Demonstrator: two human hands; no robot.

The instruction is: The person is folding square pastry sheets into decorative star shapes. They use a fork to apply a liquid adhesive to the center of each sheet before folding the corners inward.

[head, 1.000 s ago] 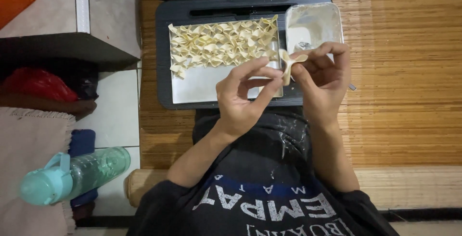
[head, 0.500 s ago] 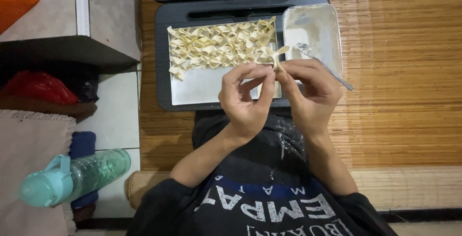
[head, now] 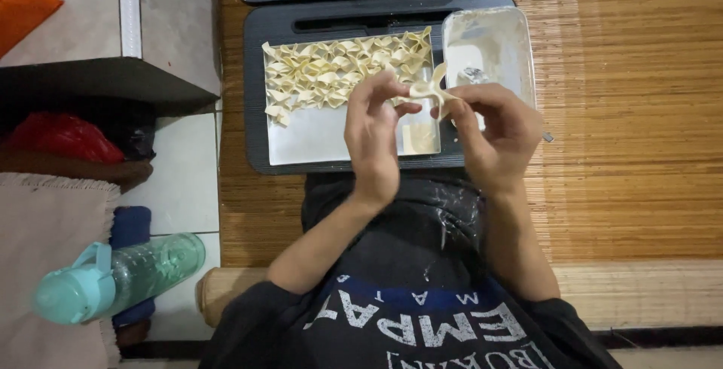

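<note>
A small pale folded dough piece [head: 431, 89] is pinched between the fingertips of the left hand [head: 374, 132] and right hand [head: 497, 132], both closed on it, above the black ribbed plastic tray [head: 256, 98]. The thin, soft sheet could likely be torn or flattened if squeezed too hard. Rows of matching twisted pieces [head: 339, 71] are laid on a white liner; a floury rectangular metal tin [head: 489, 41] is set beside them.

Two black trays [head: 256, 75]; two hands [head: 373, 139]; one water bottle [head: 113, 279].
</note>
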